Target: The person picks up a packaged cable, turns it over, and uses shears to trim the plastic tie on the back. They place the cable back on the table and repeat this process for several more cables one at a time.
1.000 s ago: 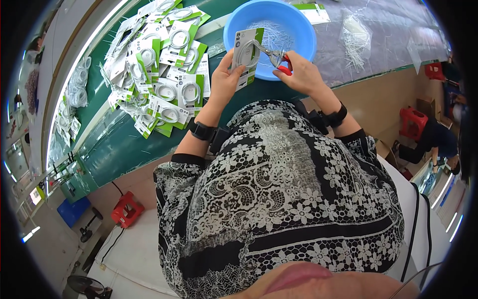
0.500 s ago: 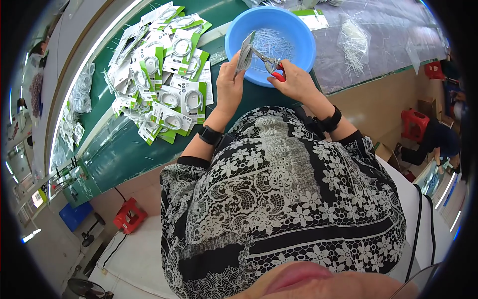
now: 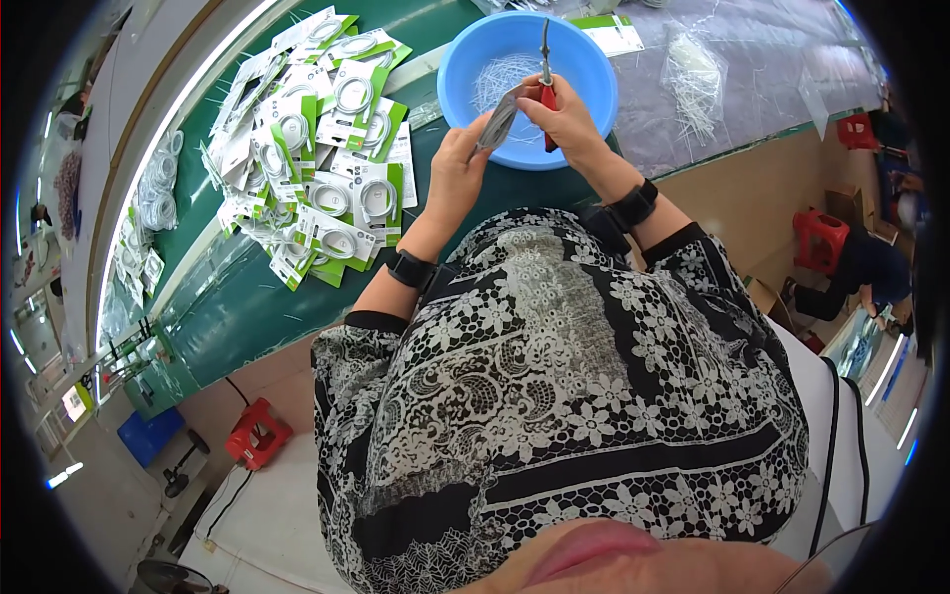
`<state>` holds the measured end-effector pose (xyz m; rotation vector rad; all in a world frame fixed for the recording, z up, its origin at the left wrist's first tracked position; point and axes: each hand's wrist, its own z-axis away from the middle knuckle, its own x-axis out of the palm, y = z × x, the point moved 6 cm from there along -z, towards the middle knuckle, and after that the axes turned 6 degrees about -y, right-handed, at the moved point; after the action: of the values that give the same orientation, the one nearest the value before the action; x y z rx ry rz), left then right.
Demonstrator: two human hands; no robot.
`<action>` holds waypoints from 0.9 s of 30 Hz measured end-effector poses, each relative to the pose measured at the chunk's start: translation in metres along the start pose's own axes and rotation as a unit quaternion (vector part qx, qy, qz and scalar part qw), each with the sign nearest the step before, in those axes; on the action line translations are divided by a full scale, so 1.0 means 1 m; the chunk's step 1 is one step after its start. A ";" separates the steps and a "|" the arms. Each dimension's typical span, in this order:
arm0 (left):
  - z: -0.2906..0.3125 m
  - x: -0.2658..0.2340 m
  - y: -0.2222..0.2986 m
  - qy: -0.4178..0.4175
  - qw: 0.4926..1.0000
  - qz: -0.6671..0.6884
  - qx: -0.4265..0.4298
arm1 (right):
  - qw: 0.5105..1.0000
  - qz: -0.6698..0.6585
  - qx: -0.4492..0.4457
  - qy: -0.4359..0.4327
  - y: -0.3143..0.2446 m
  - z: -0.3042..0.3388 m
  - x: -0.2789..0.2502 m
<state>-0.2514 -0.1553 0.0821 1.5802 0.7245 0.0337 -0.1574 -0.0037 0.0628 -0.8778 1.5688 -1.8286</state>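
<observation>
My left hand [image 3: 457, 176] is closed on the lower edge of a carded cable pack [image 3: 497, 122], a grey-white coil on a card seen nearly edge-on and tilted. In my right hand [image 3: 570, 121] are red-handled cutting pliers [image 3: 545, 64], their metal jaws pointing away from me. The right thumb reaches the pack's upper edge. Both hands are over the near side of a blue basin [image 3: 607, 94], which holds many thin white plastic strips [image 3: 510, 77]. To the left lies a heap of carded cable packs [image 3: 334, 158] with green-and-white cards.
The green table [image 3: 257, 312] carries the heap. Loose cable coils in clear bags [image 3: 163, 188] lie at the far left. A clear bag of thin white strips [image 3: 693, 89] is right of the basin. Red stools [image 3: 259, 434] stand below, and another person [image 3: 876, 267] sits at the right.
The pliers have swung from the pack's edge to point away from me. My right thumb has come to the pack, which now leans more to the right.
</observation>
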 end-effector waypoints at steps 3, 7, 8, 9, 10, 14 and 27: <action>0.003 -0.002 0.003 0.002 1.000 -0.026 0.004 | 1.000 -0.013 -0.017 0.015 0.004 -0.003 0.015; 0.015 -0.019 -0.002 0.029 0.999 -0.041 -0.009 | 0.999 0.008 0.031 0.022 0.007 -0.011 0.017; 0.019 -0.028 -0.005 0.031 0.999 -0.039 -0.020 | 0.998 0.023 0.059 0.026 0.011 -0.013 0.013; 0.027 -0.039 -0.007 0.037 0.998 -0.039 -0.035 | 0.998 0.005 0.050 0.040 0.019 -0.020 0.002; 0.039 -0.054 -0.008 0.051 0.996 -0.045 -0.051 | 0.998 -0.015 0.044 0.052 0.029 -0.031 -0.014; 0.120 -0.141 -0.025 0.110 0.964 -0.160 -0.180 | 0.925 0.371 -0.018 0.072 0.065 -0.067 -0.108; 0.416 -0.169 -0.154 0.166 0.837 -0.197 -0.484 | 0.982 0.126 0.135 0.034 0.077 -0.033 -0.102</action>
<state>-0.2718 -0.6078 -0.0606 0.4330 1.0681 0.3277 -0.1194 0.0837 -0.0286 -0.4736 1.3607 -1.8445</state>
